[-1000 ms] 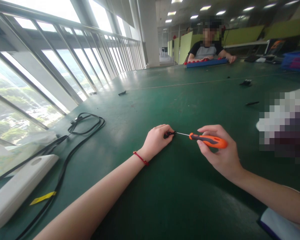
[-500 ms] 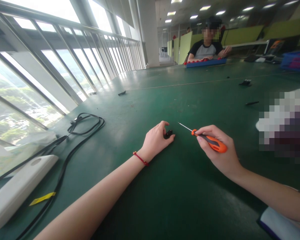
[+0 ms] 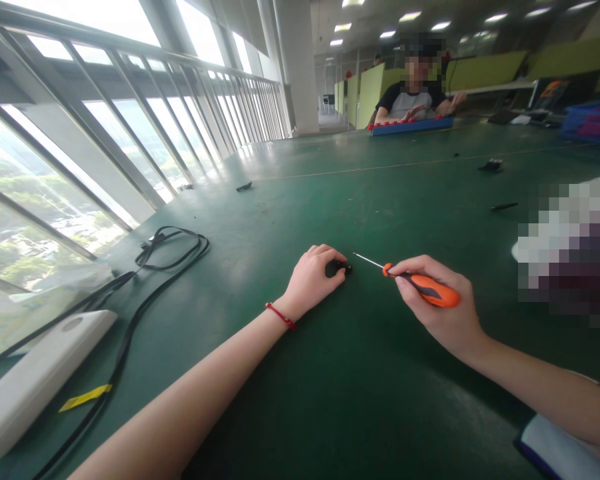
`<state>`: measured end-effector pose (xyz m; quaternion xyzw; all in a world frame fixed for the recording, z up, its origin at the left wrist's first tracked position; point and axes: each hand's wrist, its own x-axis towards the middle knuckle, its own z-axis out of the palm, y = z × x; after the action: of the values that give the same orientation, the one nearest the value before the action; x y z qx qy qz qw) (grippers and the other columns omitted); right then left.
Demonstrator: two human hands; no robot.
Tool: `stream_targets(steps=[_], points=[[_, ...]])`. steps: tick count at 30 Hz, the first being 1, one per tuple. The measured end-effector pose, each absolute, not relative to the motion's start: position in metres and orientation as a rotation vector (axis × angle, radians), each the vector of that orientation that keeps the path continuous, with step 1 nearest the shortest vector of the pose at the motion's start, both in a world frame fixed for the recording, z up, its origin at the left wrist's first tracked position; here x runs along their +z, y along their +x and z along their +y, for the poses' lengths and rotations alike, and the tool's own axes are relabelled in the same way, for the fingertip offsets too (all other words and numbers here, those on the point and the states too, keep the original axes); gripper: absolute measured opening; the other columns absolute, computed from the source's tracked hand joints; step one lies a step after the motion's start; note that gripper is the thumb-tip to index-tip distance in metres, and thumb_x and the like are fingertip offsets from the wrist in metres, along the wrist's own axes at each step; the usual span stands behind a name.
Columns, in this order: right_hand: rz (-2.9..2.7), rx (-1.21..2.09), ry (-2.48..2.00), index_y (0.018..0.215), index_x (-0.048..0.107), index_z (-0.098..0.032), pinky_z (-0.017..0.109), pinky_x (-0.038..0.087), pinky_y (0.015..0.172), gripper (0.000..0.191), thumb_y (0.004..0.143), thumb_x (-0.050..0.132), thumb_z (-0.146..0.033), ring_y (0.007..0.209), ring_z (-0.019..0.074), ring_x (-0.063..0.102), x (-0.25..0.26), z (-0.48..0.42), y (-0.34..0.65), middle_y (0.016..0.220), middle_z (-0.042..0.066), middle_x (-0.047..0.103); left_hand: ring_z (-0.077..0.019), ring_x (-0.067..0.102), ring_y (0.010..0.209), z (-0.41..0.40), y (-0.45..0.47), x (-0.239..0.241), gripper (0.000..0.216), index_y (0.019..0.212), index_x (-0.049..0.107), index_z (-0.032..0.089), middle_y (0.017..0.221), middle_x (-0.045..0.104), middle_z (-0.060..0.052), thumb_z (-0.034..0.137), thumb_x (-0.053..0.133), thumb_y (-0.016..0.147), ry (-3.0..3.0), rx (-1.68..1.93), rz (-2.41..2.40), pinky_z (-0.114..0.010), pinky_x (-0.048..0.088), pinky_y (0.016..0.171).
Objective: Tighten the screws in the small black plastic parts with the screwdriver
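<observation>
My left hand (image 3: pixel 314 277), with a red cord bracelet at the wrist, rests on the green table. Its thumb and fingers curl around a small black object (image 3: pixel 337 268), closed at the fingertips; its exact kind is too small to make out. In my right hand (image 3: pixel 447 303) is a screwdriver (image 3: pixel 433 290) with an orange and dark grey handle, held between thumb and fingers. The thin metal shaft points left, its tip a short way right of the black object and apart from it.
At left lie a white power strip (image 3: pixel 45 380), a black cable (image 3: pixel 135 320) and a yellow tag (image 3: pixel 85 398). Small black pieces (image 3: pixel 491 165) are scattered farther off. Across the green table (image 3: pixel 300 193) a person sits behind a blue tray (image 3: pixel 413 125) with red parts. A railing (image 3: pixel 190 87) runs along the left.
The fingers of my left hand have closed down around the small black object. My right hand has shifted slightly, the screwdriver tip moving a little left and down, nearer the object.
</observation>
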<state>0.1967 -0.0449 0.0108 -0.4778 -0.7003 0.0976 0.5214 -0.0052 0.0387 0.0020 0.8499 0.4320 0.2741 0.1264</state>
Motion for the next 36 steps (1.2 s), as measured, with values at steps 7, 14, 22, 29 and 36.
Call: stream_targets(steps=[7,14,22,29,36], points=[[-1.69,0.183,-1.103,0.077,0.058,-0.023,0.024,0.045,0.054,0.007,0.081,0.058,-0.017,0.058,0.0121,0.057,0.0162,-0.0491,0.1966,0.07,-0.002,0.064,-0.0184,0.062,0.085,0.0373,-0.0055,0.0035,0.012,0.088,0.069,0.021,0.091,0.069,-0.001,0.023,0.059,0.083,2.408,0.862,1.268,-0.032,0.05,0.081],[-1.701,0.193,-1.124,0.076,0.057,-0.023,0.027,0.046,0.055,0.006,0.081,0.057,-0.021,0.058,0.0139,0.058,0.0159,-0.0486,0.1961,0.069,-0.001,0.064,-0.0177,0.064,0.084,0.0356,-0.0051,0.0028,0.014,0.089,0.071,0.021,0.092,0.07,-0.002,0.021,0.059,0.083,2.421,0.901,1.237,-0.03,0.052,0.081],[-1.71,0.203,-1.111,0.076,0.057,-0.023,0.025,0.046,0.056,0.008,0.081,0.058,-0.017,0.059,0.0125,0.058,0.0154,-0.0474,0.196,0.07,-0.002,0.064,-0.0176,0.064,0.086,0.0354,-0.005,0.004,0.014,0.088,0.072,0.021,0.094,0.069,-0.003,0.019,0.059,0.082,2.444,0.878,1.219,-0.03,0.052,0.083],[-1.69,0.283,-1.12,0.082,0.057,-0.024,0.026,0.048,0.057,0.007,0.079,0.061,-0.019,0.061,0.0145,0.062,0.0141,-0.0475,0.1947,0.073,-0.001,0.066,-0.0173,0.064,0.086,0.0362,-0.0054,0.0037,0.013,0.087,0.071,0.02,0.094,0.068,-0.003,0.019,0.059,0.083,2.446,0.884,1.184,-0.03,0.052,0.081],[-1.628,0.304,-1.103,0.1,0.054,-0.023,0.028,0.05,0.06,0.024,0.078,0.063,-0.02,0.059,0.0137,0.057,0.014,-0.0462,0.1945,0.066,-0.004,0.054,-0.0169,0.063,0.085,0.0358,-0.0054,0.0032,0.013,0.087,0.07,0.02,0.094,0.068,-0.003,0.019,0.058,0.083,2.446,0.88,1.186,-0.029,0.052,0.08]])
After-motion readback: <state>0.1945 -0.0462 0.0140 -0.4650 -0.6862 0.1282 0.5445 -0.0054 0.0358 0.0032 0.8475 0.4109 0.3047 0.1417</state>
